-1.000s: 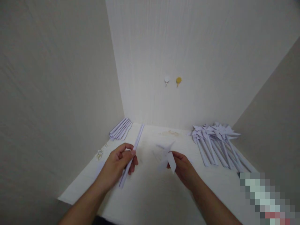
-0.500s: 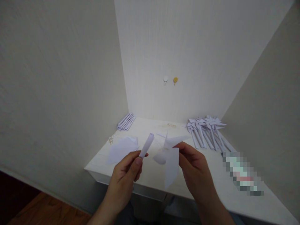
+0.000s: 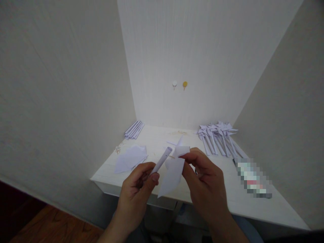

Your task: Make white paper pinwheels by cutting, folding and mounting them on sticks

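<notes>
Between its thumb and fingers my left hand (image 3: 139,189) grips a rolled paper tube (image 3: 162,160), tilted with its upper end away from me. My right hand (image 3: 206,179) pinches a white paper pinwheel (image 3: 173,175) by its blades, just right of the tube. A thin tan stick (image 3: 171,156) pokes out from the pinwheel toward the tube's upper end; whether it enters the tube I cannot tell. To the left of my hands, flat white paper sheets (image 3: 131,158) lie on the white table (image 3: 157,135).
Several finished paper pinwheels (image 3: 217,135) are heaped at the back right. A bundle of paper tubes (image 3: 134,130) rests at the back left, with small pale bits (image 3: 118,148) nearer. A pixelated object (image 3: 253,179) lies on the right. Two hooks (image 3: 185,84) are on the wall.
The pinwheel has turned and come left, close to the tube's upper end, showing the thin stick. The tube has shifted slightly right, and the view has tilted a little.
</notes>
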The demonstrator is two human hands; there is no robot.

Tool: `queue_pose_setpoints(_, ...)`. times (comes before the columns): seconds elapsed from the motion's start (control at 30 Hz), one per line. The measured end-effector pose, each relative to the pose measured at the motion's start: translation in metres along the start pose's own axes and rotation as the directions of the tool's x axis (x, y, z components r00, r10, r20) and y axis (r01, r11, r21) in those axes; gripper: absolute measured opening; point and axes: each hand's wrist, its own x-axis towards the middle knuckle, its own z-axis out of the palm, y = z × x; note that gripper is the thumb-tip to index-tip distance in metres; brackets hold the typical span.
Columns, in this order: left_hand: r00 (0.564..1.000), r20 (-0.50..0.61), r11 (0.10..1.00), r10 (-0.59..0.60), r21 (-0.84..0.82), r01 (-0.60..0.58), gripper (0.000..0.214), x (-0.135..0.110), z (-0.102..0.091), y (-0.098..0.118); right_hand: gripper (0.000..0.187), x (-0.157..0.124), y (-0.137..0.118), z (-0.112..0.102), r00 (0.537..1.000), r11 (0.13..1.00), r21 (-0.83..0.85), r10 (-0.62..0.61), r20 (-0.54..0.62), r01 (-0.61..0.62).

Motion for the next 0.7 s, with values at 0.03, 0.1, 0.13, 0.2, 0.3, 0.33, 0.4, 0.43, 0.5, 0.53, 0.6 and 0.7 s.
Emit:
queue_pose_setpoints(0.03,1.000,0.002,1.000,0.003,-0.005,-0.003,0.019,0.000,0.001,-0.001,0.013,0.000,0.000,0.000,1.000,1.000,-0.003,-0.005,-0.004,0.005)
queue_pose_setpoints(0.1,1.000,0.004,1.000,0.008,-0.016,-0.008,0.017,0.000,0.001,-0.004,0.013,-0.001,0.001,0.000,1.000,1.000,0.003,-0.009,-0.006,0.009)
queue_pose_setpoints(0.13,1.000,0.002,1.000,0.009,-0.022,-0.009,0.016,0.000,0.002,-0.005,0.012,-0.001,0.001,0.000,1.000,1.000,0.011,-0.007,-0.003,0.007)
queue_pose_setpoints(0.2,1.000,0.001,0.999,0.005,-0.035,-0.005,0.015,0.000,0.003,-0.008,0.013,-0.001,0.001,0.000,1.000,1.000,0.025,0.000,0.000,0.000)
queue_pose_setpoints(0.3,1.000,0.006,0.998,-0.010,-0.063,0.010,0.016,0.000,0.005,-0.010,0.013,-0.001,0.002,-0.001,1.000,1.000,0.009,0.006,-0.009,-0.006)
queue_pose_setpoints(0.33,1.000,0.006,0.998,-0.014,-0.067,0.015,0.016,0.000,0.006,-0.010,0.013,-0.001,0.002,-0.001,1.000,1.000,0.001,0.008,-0.011,-0.008)
queue_pose_setpoints(0.4,1.000,-0.001,0.998,-0.012,-0.063,0.012,0.016,0.000,0.008,-0.009,0.013,-0.001,0.002,-0.001,1.000,1.000,-0.006,0.010,-0.009,-0.010)
queue_pose_setpoints(0.43,1.000,-0.005,0.998,-0.006,-0.054,0.005,0.016,0.000,0.009,-0.008,0.014,-0.001,0.002,-0.001,1.000,1.000,-0.009,0.008,-0.008,-0.008)
queue_pose_setpoints(0.5,0.999,-0.026,0.999,0.031,-0.019,-0.031,0.014,0.000,0.011,-0.007,0.013,-0.002,0.003,-0.001,1.000,1.000,-0.014,0.002,-0.012,-0.002)
queue_pose_setpoints(0.53,0.997,-0.042,0.998,0.059,0.010,-0.059,0.013,0.000,0.012,-0.007,0.013,-0.003,0.003,-0.002,1.000,1.000,-0.017,0.000,-0.013,0.000)
queue_pose_setpoints(0.6,0.990,-0.072,0.990,0.119,0.088,-0.112,0.010,0.000,0.014,-0.008,0.013,-0.005,0.004,-0.003,1.000,1.000,-0.024,-0.004,-0.011,0.004)
queue_pose_setpoints(0.7,0.980,-0.042,0.964,0.197,0.192,-0.185,0.012,-0.001,0.015,-0.012,0.013,-0.007,0.005,-0.005,0.999,0.998,-0.061,-0.032,-0.018,0.030)
